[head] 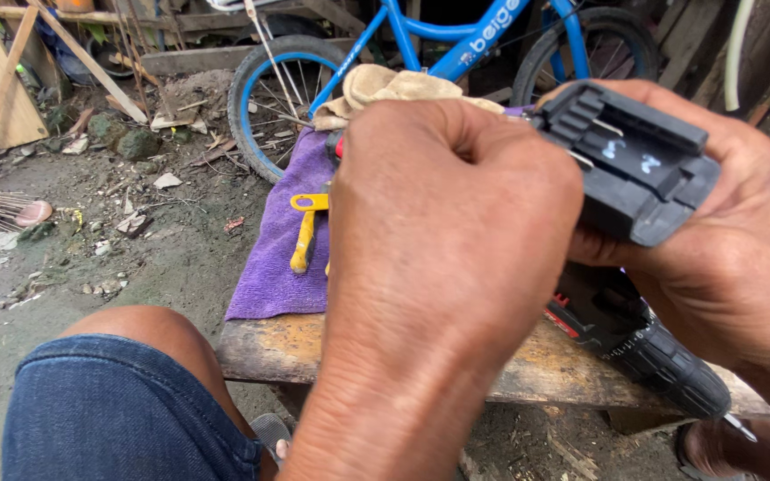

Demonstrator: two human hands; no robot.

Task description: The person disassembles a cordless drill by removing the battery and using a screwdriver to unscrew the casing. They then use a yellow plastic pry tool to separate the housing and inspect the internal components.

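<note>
My right hand (741,240) grips a black battery pack (639,165) with metal contact slots on its top face, held up in front of me. My left hand (443,240) is closed into a fist right beside the pack, its fingertips against the pack's left side; what it pinches is hidden. Below both hands a black cordless drill (648,347) with a red trim lies on a worn wooden bench (269,347), its chuck and bit pointing to the lower right.
A purple cloth (278,258) covers the bench's far part, with a yellow-handled tool (303,233) and a tan glove (385,87) on it. A blue bicycle (438,44) stands behind. Dirt ground with debris lies left. My knee in denim shorts (118,410) is lower left.
</note>
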